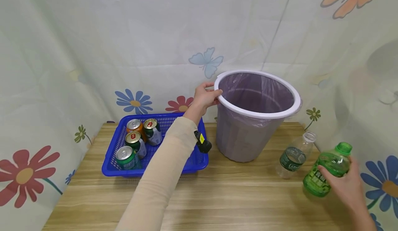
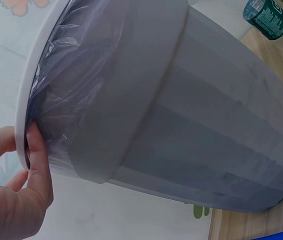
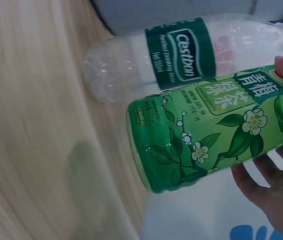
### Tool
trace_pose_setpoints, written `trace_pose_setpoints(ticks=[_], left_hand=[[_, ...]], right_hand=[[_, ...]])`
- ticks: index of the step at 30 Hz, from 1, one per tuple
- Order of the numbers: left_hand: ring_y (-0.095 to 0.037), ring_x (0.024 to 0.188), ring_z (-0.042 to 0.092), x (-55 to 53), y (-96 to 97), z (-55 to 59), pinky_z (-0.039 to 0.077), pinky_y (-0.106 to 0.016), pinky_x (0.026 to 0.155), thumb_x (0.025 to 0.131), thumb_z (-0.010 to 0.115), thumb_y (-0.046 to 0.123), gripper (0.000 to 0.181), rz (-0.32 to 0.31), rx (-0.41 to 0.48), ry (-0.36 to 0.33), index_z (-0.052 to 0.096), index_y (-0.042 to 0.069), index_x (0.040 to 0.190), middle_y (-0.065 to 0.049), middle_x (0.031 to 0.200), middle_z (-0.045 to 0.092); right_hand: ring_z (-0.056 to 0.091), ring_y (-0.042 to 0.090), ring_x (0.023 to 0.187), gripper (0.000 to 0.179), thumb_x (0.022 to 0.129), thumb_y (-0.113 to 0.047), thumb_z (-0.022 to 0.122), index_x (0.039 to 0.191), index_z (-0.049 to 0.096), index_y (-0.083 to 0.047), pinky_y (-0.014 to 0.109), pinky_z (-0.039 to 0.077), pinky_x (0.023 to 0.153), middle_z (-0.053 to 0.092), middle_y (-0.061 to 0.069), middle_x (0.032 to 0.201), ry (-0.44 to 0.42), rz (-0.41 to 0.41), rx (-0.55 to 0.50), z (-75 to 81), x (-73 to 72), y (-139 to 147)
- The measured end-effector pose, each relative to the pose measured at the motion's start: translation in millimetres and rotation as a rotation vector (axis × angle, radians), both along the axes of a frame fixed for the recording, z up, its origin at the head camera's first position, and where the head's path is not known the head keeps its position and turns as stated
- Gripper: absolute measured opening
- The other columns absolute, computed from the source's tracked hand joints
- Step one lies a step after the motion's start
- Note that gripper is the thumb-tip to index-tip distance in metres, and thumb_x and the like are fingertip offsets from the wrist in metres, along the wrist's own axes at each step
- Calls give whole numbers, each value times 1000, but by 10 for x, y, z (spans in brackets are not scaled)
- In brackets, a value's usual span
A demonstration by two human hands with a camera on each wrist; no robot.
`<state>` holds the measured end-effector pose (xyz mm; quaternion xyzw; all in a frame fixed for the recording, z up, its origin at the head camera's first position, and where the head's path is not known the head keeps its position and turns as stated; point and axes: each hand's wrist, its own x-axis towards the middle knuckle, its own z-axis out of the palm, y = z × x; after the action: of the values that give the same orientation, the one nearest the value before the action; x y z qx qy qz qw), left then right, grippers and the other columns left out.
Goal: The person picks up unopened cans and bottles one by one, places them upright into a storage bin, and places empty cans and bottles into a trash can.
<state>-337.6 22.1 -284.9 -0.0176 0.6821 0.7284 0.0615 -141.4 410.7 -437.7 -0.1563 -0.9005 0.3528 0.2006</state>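
My left hand [image 1: 206, 96] pinches the white rim [image 1: 218, 82] of a grey trash bin [image 1: 245, 137], fingers outside and thumb on top. In the left wrist view, fingers [image 2: 39, 160] curl under that rim, against the purple plastic liner [image 2: 66, 85]. At the right, my right hand [image 1: 345, 186] grips a green tea bottle [image 1: 329, 167] round its side; the bottle has no cap and tilts. Whether its base touches the table, I cannot tell. Just left of it stands a clear water bottle [image 1: 293, 158] with a dark green label, also capless.
A blue plastic basket [image 1: 107, 165] sits left of the bin, under my left forearm. Several drink cans [image 1: 133, 137] stand inside its left half. All of this is on a wood-grain table [image 1: 236, 200], with a flower-printed curtain [image 1: 155, 44] behind and at both sides.
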Motion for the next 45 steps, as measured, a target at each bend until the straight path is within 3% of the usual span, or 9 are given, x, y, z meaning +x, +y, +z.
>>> trace_pose_setpoints(ticks=[3,6,8,15,21,24,37,45], left_hand=[[-14,70,63,6,-5,4,56,-23,64,84,66,11,44,3,-5,1,48,11,125,-9,102,60],[-14,69,63,7,-8,7,56,-24,65,84,66,11,44,7,-10,5,49,11,124,-10,102,60],[-15,69,63,4,-8,6,56,-25,65,84,66,10,43,9,-4,6,49,11,124,-11,102,60],[-15,69,63,-12,-16,-10,56,-25,65,84,66,11,42,8,-13,7,49,11,123,-10,102,60],[-15,69,63,-23,-5,-6,56,-25,66,84,66,11,43,13,-16,8,49,11,124,-11,103,60],[-15,69,63,-26,0,-5,56,-25,66,84,66,11,42,15,-22,7,49,11,123,-10,102,60],[-15,69,63,-52,11,-16,56,-25,65,85,66,12,41,11,-26,5,50,12,122,-10,103,61],[-15,70,64,-51,8,-16,56,-25,66,85,66,12,41,10,-19,2,50,13,122,-10,103,61]], right_hand=[[48,18,79,92,81,-31,68,144,9,0,18,37,49,40,30,117,-51,2,26,79,-5,17],[47,42,88,94,82,-35,66,144,5,1,27,40,50,37,33,118,-92,11,38,144,-5,32],[45,46,92,94,82,-35,66,144,5,2,34,41,53,35,34,120,-97,18,45,175,-5,44],[44,48,95,92,82,-33,66,143,8,4,35,40,55,34,35,122,-86,17,61,238,-6,46],[40,54,98,95,82,-35,65,143,4,4,57,41,62,30,40,125,-98,-10,83,322,-17,52],[39,55,100,96,82,-36,64,143,2,4,60,40,64,27,41,127,-110,-17,101,359,-25,60],[45,51,85,95,82,-34,66,143,3,5,42,44,49,30,40,119,-67,54,147,498,-76,71],[44,49,86,93,80,-31,67,143,8,5,43,41,51,35,39,115,-22,77,201,634,-168,31]])
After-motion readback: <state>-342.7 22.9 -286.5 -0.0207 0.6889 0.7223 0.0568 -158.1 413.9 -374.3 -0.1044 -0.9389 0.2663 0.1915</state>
